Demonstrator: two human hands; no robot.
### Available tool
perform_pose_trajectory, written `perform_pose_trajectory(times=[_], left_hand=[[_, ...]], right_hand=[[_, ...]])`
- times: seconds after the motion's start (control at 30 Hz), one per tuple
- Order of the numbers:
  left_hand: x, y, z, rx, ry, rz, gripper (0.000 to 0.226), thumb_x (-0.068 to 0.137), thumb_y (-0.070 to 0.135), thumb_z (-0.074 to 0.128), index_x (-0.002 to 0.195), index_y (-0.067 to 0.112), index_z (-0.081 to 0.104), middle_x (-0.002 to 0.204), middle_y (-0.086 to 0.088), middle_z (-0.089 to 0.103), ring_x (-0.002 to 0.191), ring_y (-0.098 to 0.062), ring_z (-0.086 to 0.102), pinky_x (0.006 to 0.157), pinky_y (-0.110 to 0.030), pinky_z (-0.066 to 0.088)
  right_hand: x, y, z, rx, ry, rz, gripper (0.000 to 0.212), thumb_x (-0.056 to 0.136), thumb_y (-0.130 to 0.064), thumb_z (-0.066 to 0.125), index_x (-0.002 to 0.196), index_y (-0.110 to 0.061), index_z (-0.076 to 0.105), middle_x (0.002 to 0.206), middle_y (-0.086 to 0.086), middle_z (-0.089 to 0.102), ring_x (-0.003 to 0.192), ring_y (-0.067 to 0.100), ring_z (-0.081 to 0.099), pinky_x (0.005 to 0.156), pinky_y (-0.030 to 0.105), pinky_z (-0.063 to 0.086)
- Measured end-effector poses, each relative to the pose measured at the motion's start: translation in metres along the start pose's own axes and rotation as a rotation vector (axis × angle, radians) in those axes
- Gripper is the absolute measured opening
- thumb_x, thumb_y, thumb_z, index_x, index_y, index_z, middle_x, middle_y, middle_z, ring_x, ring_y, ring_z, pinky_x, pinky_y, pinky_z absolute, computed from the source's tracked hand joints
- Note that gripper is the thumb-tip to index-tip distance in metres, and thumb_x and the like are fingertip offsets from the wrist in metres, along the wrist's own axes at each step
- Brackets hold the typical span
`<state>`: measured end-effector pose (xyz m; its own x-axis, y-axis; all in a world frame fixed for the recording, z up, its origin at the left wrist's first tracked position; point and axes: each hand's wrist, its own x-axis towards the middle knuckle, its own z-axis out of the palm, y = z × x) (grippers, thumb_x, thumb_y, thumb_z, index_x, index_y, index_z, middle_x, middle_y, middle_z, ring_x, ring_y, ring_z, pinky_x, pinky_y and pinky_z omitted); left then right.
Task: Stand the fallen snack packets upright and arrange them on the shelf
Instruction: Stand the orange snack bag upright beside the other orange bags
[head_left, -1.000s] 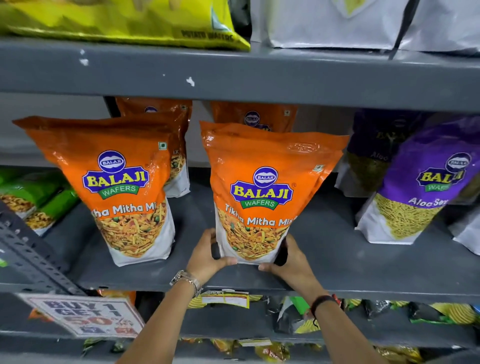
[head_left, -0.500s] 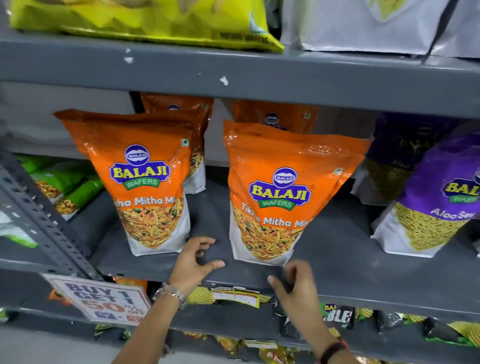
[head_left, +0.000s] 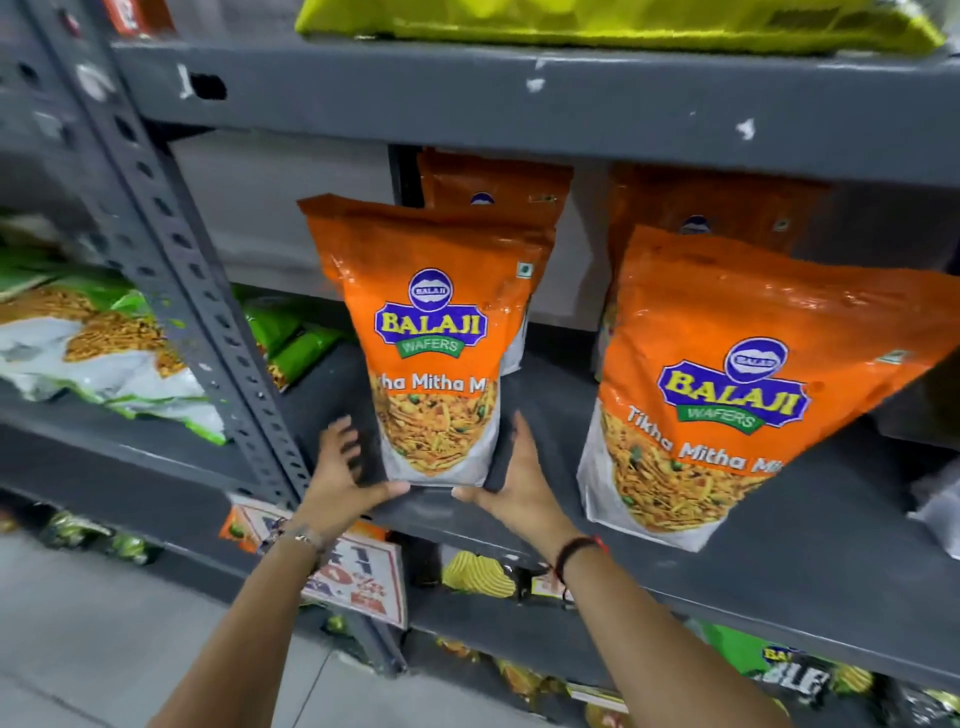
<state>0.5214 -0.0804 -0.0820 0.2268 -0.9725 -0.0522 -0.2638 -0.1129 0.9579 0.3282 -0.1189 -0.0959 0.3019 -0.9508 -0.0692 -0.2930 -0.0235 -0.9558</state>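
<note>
Orange foil sits between my hands now: my left hand (head_left: 347, 478) is spread open just beside the lower left corner of the left orange packet (head_left: 435, 343), thumb under its base, and my right hand (head_left: 519, 480) lies flat against its lower right edge, so I am cupping it loosely rather than clenching. A moment ago both hands were at the foot of the right orange packet (head_left: 727, 395), then lifted off it; that one stands on its own in the right of the frame, leaning a little, so I judge it done and this one next to be squared up. Both rest on the grey shelf (head_left: 810, 561) in the middle of the frame. Behind them, farther in, two more orange packets (head_left: 493, 176) stand against the back. At the far left, past the perforated upright (head_left: 171, 249), green packets (head_left: 104, 353) lie flat on their sides, still fallen. Above, a yellow bag (head_left: 597, 21) lies on the top shelf.
</note>
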Motion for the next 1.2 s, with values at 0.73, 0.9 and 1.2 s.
perform_pose_trajectory(times=[0.73, 0.9, 1.2], left_hand=[[0.024, -0.016, 0.016, 0.074, -0.146, 0.087, 0.088, 0.071, 0.008, 0.072, 0.139, 0.021, 0.018, 0.132, 0.003, 0.039, 0.120, -0.012, 0.036, 0.101, -0.030, 0.031], [0.026, -0.021, 0.016, 0.117, -0.134, 0.094, 0.089, 0.071, 0.014, 0.072, 0.140, 0.022, 0.016, 0.131, 0.006, 0.038, 0.122, -0.011, 0.035, 0.101, -0.030, 0.029], [-0.028, -0.021, 0.051, 0.014, 0.304, 0.206, 0.079, 0.062, 0.018, 0.080, 0.125, 0.010, 0.032, 0.124, -0.012, 0.035, 0.120, -0.026, 0.039, 0.102, -0.030, 0.031]], right_hand=[[-0.001, 0.020, 0.021, -0.119, 0.216, -0.059, 0.074, 0.066, -0.020, 0.077, 0.129, -0.015, 0.039, 0.132, 0.005, 0.050, 0.124, 0.020, 0.043, 0.105, 0.038, 0.039], [-0.003, 0.017, 0.022, -0.110, 0.209, -0.050, 0.074, 0.066, -0.018, 0.077, 0.129, -0.015, 0.039, 0.132, 0.005, 0.049, 0.124, 0.019, 0.043, 0.105, 0.037, 0.039], [-0.060, 0.026, -0.012, -0.223, 0.116, -0.136, 0.053, 0.078, -0.022, 0.067, 0.126, -0.019, 0.043, 0.117, -0.003, 0.048, 0.106, 0.001, 0.047, 0.094, 0.016, 0.038]])
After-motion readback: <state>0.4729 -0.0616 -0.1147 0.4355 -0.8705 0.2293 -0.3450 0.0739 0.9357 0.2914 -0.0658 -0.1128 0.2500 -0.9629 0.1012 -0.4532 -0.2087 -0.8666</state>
